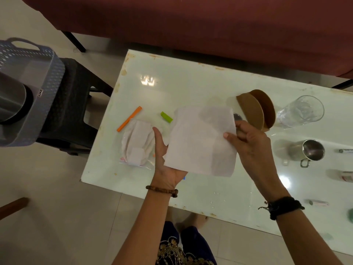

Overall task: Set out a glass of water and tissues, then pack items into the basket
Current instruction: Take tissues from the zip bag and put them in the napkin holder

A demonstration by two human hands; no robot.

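A white tissue is spread flat above the white table, held by both hands. My left hand supports its lower left corner from beneath, thumb on top. My right hand pinches its right edge. A clear plastic bag of folded tissues lies on the table just left of my left hand. A clear glass of water stands at the right. A grey-blue woven basket sits on a dark stool left of the table, with a steel vessel inside it.
A wooden tissue holder stands behind the tissue. An orange clip and a green clip lie near the bag. A steel mug and small tubes sit at the right. A maroon sofa lies beyond.
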